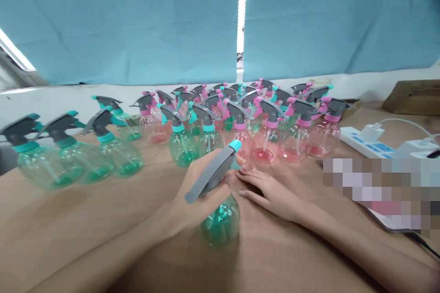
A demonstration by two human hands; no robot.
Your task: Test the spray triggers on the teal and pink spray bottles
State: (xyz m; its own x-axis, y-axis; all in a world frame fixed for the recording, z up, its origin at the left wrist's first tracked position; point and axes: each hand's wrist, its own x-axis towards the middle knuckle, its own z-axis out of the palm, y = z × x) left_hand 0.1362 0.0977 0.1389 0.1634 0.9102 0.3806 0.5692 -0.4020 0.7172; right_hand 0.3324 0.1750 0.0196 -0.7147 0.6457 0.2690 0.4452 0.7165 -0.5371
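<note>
A green spray bottle (pixel 220 223) with a grey trigger head and a turquoise nozzle is at the near middle of the table. My left hand (pixel 197 194) is wrapped round its neck, just under the spray head. Beside it, on the right, my right hand (pixel 271 192) lies low over the table with fingers stretched toward the bottle. Its fingertips come close to the bottle's neck; whether they touch it I cannot tell. Just beyond my hands stand a green spray bottle (pixel 184 149) and a pink spray bottle (pixel 264 146).
Several more green bottles (pixel 120 158) stand at the left, and rows of pink and green ones fill the back. On the right are a white power strip (pixel 364 142) with plugs and a brown object (pixel 412 96). A blue curtain (pixel 154 23) hangs behind the table (pixel 144 219).
</note>
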